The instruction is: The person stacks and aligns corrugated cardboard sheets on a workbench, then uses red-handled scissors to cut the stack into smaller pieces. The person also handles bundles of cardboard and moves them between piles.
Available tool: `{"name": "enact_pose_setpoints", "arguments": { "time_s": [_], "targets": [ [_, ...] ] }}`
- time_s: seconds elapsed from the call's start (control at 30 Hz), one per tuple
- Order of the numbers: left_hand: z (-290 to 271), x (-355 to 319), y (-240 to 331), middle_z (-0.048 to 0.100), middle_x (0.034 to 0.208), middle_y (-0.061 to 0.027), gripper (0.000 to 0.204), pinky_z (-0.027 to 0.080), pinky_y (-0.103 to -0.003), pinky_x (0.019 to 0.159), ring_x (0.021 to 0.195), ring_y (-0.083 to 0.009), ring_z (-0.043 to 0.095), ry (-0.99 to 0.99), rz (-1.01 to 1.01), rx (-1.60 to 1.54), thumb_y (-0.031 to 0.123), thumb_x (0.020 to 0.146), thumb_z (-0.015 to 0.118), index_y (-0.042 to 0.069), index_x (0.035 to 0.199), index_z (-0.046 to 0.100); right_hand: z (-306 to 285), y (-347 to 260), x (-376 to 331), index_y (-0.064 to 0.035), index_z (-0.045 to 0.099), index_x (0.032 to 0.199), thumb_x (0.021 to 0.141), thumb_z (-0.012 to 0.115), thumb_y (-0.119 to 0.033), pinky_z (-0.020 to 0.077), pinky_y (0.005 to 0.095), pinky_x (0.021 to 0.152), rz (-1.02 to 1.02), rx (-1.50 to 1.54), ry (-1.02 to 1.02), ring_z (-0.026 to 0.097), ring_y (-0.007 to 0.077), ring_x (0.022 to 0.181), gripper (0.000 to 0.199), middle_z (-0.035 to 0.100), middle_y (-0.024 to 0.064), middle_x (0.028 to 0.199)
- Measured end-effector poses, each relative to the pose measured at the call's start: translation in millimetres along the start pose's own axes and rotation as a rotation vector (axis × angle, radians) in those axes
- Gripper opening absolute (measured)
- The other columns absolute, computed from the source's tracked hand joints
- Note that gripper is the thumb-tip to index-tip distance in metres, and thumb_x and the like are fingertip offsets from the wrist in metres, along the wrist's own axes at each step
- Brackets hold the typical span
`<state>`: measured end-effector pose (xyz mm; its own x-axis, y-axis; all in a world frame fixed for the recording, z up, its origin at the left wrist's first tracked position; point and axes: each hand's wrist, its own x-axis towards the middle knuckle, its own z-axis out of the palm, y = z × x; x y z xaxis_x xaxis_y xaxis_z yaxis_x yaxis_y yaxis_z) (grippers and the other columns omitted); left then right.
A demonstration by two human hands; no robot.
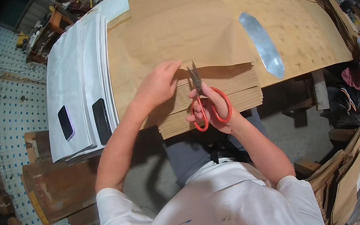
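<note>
the right hand (215, 108) grips red-handled scissors (203, 103), blades pointing up at the edge of a brown paper stack (214, 95). the left hand (156, 86) presses flat on that stack. two dark phones (84, 119) lie on white sheets (74, 71) to the left.

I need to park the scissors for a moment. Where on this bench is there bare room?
Free: the brown board right of the silvery oval piece, and the folded brown sheet above the stack. Crowded: the brown paper stack under the left hand and right hand, and the white sheets holding two dark phones.
</note>
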<state>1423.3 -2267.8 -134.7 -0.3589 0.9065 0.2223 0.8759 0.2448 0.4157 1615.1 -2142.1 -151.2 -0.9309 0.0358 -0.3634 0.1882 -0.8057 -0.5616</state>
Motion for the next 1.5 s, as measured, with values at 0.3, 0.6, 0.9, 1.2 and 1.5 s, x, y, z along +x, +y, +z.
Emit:
{"name": "enact_pose_setpoints", "arguments": {
  "time_s": [0.3,0.6,0.9,1.2,1.5],
  "targets": [
    [11.4,-1.2,3.9,0.070,0.117,-0.0169,0.022,0.055,-0.042,0.090,0.108,-0.0382,0.066,0.142,-0.013,-0.004,0.005,0.096,0.063,0.002,0.117,0.068,-33.6,-20.8,-67.8,-0.0009,0.056,0.119,0.110,0.045,-0.040,0.0604,0.0338,0.078,-0.151,-0.620,0.188,0.055,0.0107,0.062,0.042,0.052,0.0020,0.072],
    [14.6,-5.1,6.8,0.068,0.117,-0.0151,0.023,0.054,-0.042,0.092,0.110,-0.0357,0.065,0.168,0.056,0.049,0.003,0.091,0.067,0.001,0.114,0.067,-80.3,-54.7,-74.1,0.0021,0.061,0.112,0.107,0.050,-0.046,0.0582,0.0315,0.067,-0.136,-0.760,0.393,0.053,0.0108,0.053,0.049,0.052,0.0027,0.064],
    [14.1,-6.0,5.6,0.068,0.122,-0.0168,0.027,0.053,-0.041,0.098,0.116,-0.0367,0.064,0.116,0.031,0.059,-0.001,0.091,0.066,0.000,0.118,0.069,-81.3,-63.8,-58.2,-0.0056,0.050,0.077,0.103,0.054,-0.053,0.0515,0.0274,0.055,-0.230,-0.884,0.481,0.048,0.0090,0.045,0.054,0.050,0.0009,0.059],
    [13.2,-4.3,8.1,0.069,0.121,-0.0155,0.025,0.054,-0.041,0.097,0.115,-0.0357,0.065,0.123,0.049,0.074,0.001,0.091,0.067,0.001,0.116,0.070,-88.9,-59.8,-51.9,-0.0013,0.059,0.083,0.100,0.064,-0.047,0.0548,0.0301,0.055,-0.221,-0.873,0.535,0.055,0.0094,0.055,0.048,0.053,0.0029,0.065],
    [3.8,-3.2,6.7,0.069,0.119,-0.0151,0.023,0.054,-0.040,0.094,0.110,-0.0361,0.065,0.054,0.011,0.053,0.008,0.093,0.067,0.003,0.116,0.071,-97.4,-42.8,-57.1,-0.0009,0.058,0.086,0.101,0.065,-0.041,0.0522,0.0257,0.056,-0.315,-0.867,0.497,0.056,0.0096,0.056,0.043,0.055,0.0035,0.066]
  ]
}}
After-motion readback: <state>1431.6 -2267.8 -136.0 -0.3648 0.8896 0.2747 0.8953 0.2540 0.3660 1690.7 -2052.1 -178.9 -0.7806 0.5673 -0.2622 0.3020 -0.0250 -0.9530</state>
